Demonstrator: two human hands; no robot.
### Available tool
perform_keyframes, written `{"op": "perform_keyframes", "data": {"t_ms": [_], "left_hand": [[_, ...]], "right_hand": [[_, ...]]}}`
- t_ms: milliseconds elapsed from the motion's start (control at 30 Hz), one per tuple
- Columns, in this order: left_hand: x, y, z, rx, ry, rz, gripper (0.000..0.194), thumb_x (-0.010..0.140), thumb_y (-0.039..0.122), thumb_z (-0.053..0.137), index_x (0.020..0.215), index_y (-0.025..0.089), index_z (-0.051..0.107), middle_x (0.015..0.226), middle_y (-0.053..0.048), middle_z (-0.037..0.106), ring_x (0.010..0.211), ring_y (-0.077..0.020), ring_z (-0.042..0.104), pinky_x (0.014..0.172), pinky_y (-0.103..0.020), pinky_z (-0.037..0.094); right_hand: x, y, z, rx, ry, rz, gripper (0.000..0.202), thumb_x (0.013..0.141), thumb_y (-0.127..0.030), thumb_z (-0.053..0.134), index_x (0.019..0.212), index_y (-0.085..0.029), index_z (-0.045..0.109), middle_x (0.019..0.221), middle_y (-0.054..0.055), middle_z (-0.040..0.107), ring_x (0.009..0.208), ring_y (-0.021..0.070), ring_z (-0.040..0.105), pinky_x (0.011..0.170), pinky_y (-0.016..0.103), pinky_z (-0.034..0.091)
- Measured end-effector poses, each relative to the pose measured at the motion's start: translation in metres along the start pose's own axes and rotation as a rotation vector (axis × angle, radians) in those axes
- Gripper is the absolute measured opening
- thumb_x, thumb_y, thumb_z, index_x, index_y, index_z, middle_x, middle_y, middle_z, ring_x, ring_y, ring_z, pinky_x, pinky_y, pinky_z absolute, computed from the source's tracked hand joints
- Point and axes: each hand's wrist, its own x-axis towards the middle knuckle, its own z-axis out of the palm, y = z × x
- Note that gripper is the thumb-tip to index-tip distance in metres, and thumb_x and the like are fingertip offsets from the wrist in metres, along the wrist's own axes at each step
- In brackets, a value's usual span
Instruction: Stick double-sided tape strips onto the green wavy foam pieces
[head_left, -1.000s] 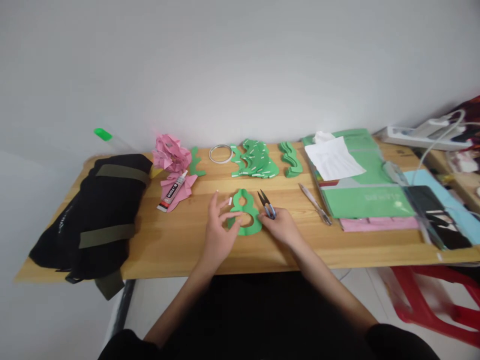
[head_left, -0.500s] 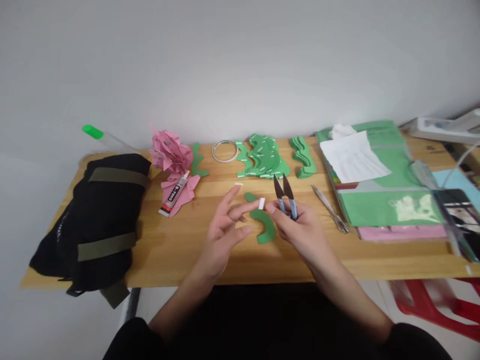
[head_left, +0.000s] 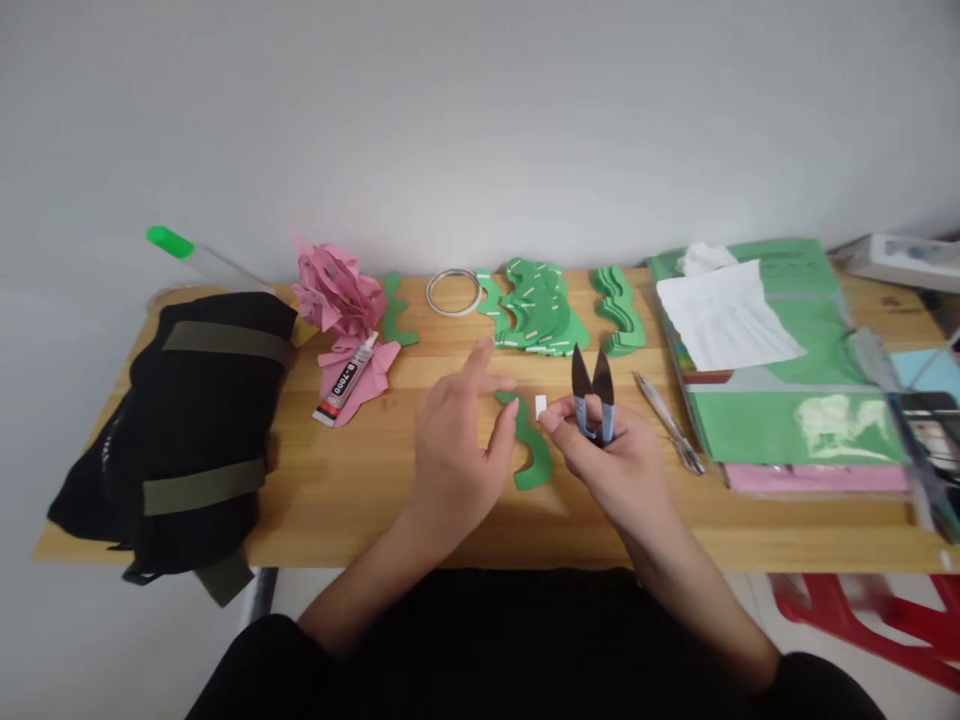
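Observation:
My right hand [head_left: 611, 455] is closed round a pair of blue-handled thread snips [head_left: 592, 395], blades pointing up and apart. Between its thumb and forefinger it also pinches a small white strip [head_left: 541, 407]. To the left, my left hand [head_left: 461, 440] has its fingers spread, back upward, holding nothing that I can see. Beneath and between the hands, a wavy green cutout [head_left: 534, 460] lies on the wooden table [head_left: 337, 520]. Beyond them sits a pile of green cutouts [head_left: 540, 310] marked with white strips.
Left are a black bag [head_left: 202, 420], a pink paper flower [head_left: 337, 290] and a glue tube [head_left: 345, 382]. A roll of tape [head_left: 453, 292], stacked green pieces [head_left: 619, 315], a pen [head_left: 670, 423] and green packets [head_left: 795, 420] under white paper [head_left: 727, 315] lie further back and right.
The white strip that was at my left fingertip is now clear of it, in my right fingers. My left hand has turned back-up and its fingers have spread. The view has shifted slightly.

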Motion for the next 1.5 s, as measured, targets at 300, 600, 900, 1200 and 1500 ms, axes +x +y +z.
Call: {"op": "perform_keyframes", "data": {"t_ms": [300, 600, 900, 1200, 1500], "left_hand": [[0.014, 0.006, -0.001, -0.592, -0.147, -0.371, 0.054, 0.080, 0.010, 0.068, 0.130, 0.021, 0.051, 0.077, 0.005, 0.068, 0.077, -0.0107, 0.066, 0.082, -0.027, 0.050], [0.017, 0.011, -0.002, -0.503, -0.150, -0.280, 0.055, 0.080, 0.012, 0.070, 0.131, 0.024, 0.052, 0.079, 0.004, 0.069, 0.078, -0.0143, 0.066, 0.089, -0.034, 0.050], [0.018, 0.014, 0.002, -0.430, -0.146, -0.138, 0.064, 0.081, 0.011, 0.069, 0.139, 0.028, 0.048, 0.079, 0.003, 0.071, 0.082, -0.0180, 0.068, 0.096, -0.038, 0.050], [0.018, 0.006, 0.009, -0.386, -0.147, -0.127, 0.067, 0.082, 0.010, 0.068, 0.142, 0.026, 0.044, 0.079, 0.004, 0.071, 0.080, -0.0156, 0.068, 0.094, -0.036, 0.050], [0.037, 0.002, -0.001, -0.875, -0.103, -0.560, 0.066, 0.068, 0.018, 0.080, 0.128, 0.016, 0.053, 0.071, 0.006, 0.069, 0.069, -0.0111, 0.065, 0.070, -0.026, 0.050]], "right_hand": [[-0.001, 0.005, 0.001, -0.096, 0.085, -0.074, 0.020, 0.079, -0.039, 0.067, 0.072, -0.021, 0.067, 0.054, -0.004, 0.048, 0.049, 0.0102, 0.042, 0.045, 0.023, 0.037], [-0.006, 0.005, -0.001, -0.146, 0.128, -0.152, 0.019, 0.083, -0.035, 0.065, 0.073, -0.020, 0.068, 0.053, -0.004, 0.051, 0.047, 0.0096, 0.043, 0.044, 0.022, 0.035], [-0.007, 0.005, -0.004, -0.026, 0.106, -0.084, 0.024, 0.087, -0.040, 0.061, 0.077, -0.019, 0.068, 0.053, -0.005, 0.044, 0.046, 0.0095, 0.037, 0.042, 0.023, 0.030], [-0.003, 0.005, -0.002, 0.242, -0.024, 0.210, 0.042, 0.078, -0.055, 0.066, 0.097, -0.019, 0.060, 0.047, -0.011, 0.032, 0.037, 0.0067, 0.022, 0.033, 0.020, 0.017], [-0.007, 0.017, -0.011, 0.118, -0.057, 0.079, 0.057, 0.090, -0.069, 0.042, 0.086, -0.018, 0.064, 0.054, -0.006, 0.034, 0.046, 0.0095, 0.028, 0.041, 0.024, 0.020]]}}
